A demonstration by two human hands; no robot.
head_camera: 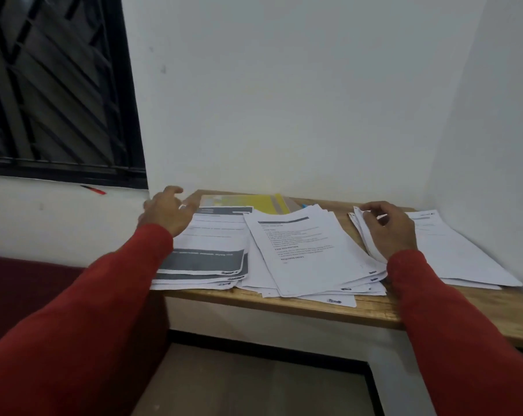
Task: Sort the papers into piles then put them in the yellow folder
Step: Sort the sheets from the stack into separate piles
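L hand [167, 213] loose over the left pile [206, 250], R hand [389, 226] pinching sheets [364, 232] mid-right, yellow folder [263, 202] lying flat at tabletop [374, 310] back, long axis across the frame.

Three loose paper piles on desk. Left pile [206, 250]: sheets with dark grey bands, fanned. Middle pile [308, 256]: printed text sheets, skewed, overlapping left pile's edge. Right pile [452, 253]: near wall, front sheets lifted at corner. Yellow folder [255, 203]: flat at back, partly under left and middle piles.
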